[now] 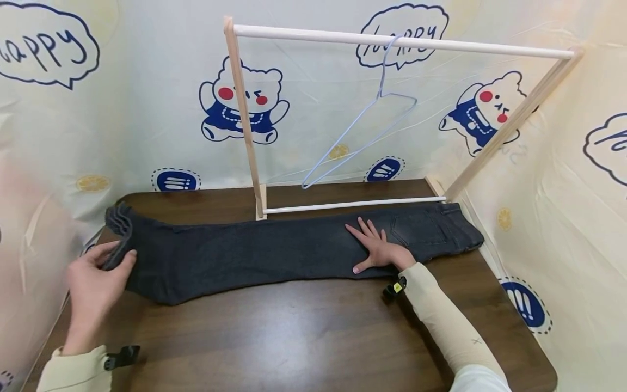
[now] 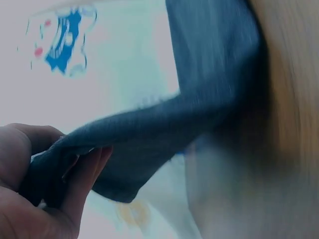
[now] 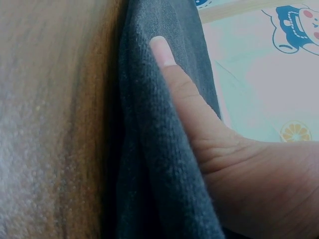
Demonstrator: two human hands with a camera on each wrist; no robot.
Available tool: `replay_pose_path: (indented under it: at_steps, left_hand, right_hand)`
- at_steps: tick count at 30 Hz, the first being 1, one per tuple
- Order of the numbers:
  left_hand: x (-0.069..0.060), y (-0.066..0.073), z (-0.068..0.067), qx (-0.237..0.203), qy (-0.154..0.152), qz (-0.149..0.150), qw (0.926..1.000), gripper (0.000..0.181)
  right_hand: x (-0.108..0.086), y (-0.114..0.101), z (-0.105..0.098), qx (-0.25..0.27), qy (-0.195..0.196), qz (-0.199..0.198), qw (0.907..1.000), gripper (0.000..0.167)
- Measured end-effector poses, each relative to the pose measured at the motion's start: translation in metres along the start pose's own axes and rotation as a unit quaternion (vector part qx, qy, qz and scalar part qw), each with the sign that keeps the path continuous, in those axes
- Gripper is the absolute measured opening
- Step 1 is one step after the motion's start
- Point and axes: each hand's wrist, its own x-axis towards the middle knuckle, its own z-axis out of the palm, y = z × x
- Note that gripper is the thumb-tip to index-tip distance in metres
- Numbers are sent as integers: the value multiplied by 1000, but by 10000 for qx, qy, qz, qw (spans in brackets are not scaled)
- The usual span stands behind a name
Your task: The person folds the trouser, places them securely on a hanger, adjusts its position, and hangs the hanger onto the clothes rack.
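Dark jeans (image 1: 274,247) on desk (image 1: 274,332).
Likely soft, floppy; best held at hems (image 1: 120,220): left hand (image 1: 98,280), fingers clamped there; right hand (image 1: 379,250), fingers apart.

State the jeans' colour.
The jeans are dark blue-grey, seen best in the head view.

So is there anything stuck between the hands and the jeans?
No, nothing I can see. The left hand pinches the jeans at one end, and the right hand rests right on them, fingers spread.
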Motion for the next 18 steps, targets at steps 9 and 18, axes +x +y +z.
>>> replay_pose_path:
  at_steps: [9, 18]
  left_hand:
    - [-27, 48, 40, -96, 278, 1637, 9861, 23]
    - [-49, 80, 76, -196, -464, 2142, 9755, 24]
  right_hand:
    - [2, 3, 3, 35, 49, -39, 10000, 121]
    - [-1, 2, 3, 85, 79, -38, 9999, 120]
